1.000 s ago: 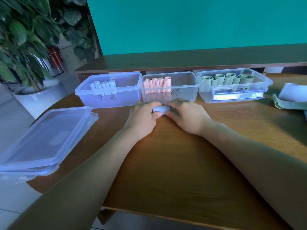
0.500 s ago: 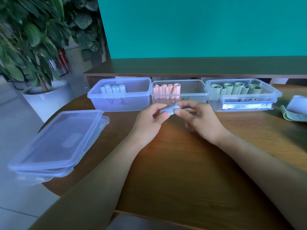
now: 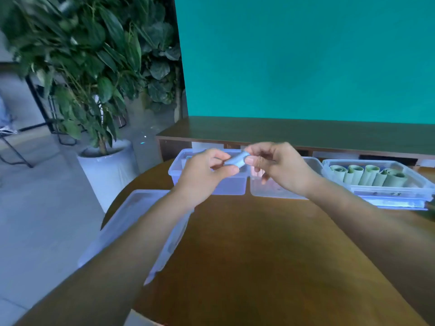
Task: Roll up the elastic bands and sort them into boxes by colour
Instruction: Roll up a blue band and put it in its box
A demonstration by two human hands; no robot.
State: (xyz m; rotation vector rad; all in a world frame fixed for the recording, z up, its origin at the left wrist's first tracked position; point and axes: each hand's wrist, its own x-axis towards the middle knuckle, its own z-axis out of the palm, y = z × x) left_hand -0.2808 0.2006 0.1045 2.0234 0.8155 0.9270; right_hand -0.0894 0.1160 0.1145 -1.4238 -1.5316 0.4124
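Fingers of left hand [image 3: 202,175] and right hand [image 3: 280,165] pinch blue roll [image 3: 236,159] | raised above boxes

Rolled pale-blue band [image 3: 236,159] held tilted above left box [image 3: 207,188]; green rolls [image 3: 367,175] in right box [image 3: 400,196]

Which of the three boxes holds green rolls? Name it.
The right box, at the row's right end. Green rolls stand inside. The left box and middle box sit partly behind the hands.

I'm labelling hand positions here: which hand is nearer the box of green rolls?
Right. The right hand is over the middle box, beside the box of green rolls; the left hand is farther left, over the left box.
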